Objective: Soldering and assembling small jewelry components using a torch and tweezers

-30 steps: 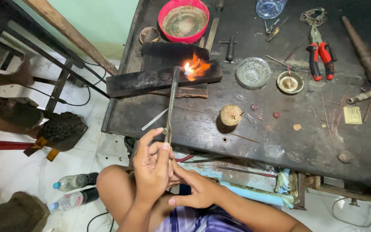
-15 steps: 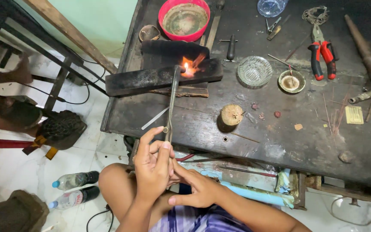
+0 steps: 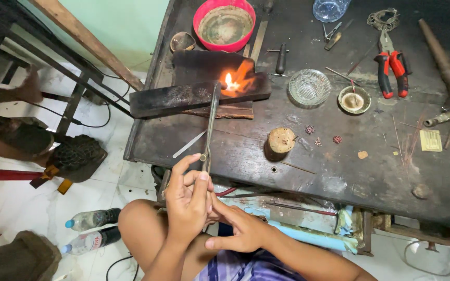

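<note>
Metal first: a long thin blowpipe torch (image 3: 210, 130) runs from my left hand (image 3: 186, 200) up across the near half of the dark wooden bench (image 3: 313, 171), and its far tip ends at an orange flame (image 3: 234, 82) that licks over a charred block (image 3: 199, 93). My left hand's fingers curl round the tube's near end, thumb and forefinger pinched on it at the bench's front edge. My right hand (image 3: 238, 229) sits just below and touches the left; its fingers are loosely spread, and I cannot tell whether it grips anything.

Beside the tube lies a flat metal strip (image 3: 189, 144), angled toward the bench's edge. To the right of the tube stands a short round wooden stump (image 3: 280, 140), with three small beaded pieces (image 3: 323, 139) scattered just beyond it. Farther back sit a clear glass dish (image 3: 309, 87), a small metal cup (image 3: 354, 100) and red-handled pliers (image 3: 394, 70). A red bowl (image 3: 224, 23) stands behind the charred block.

Nothing lies across the tube's line to the flame. On the floor to my left lie two plastic bottles (image 3: 89, 229).
</note>
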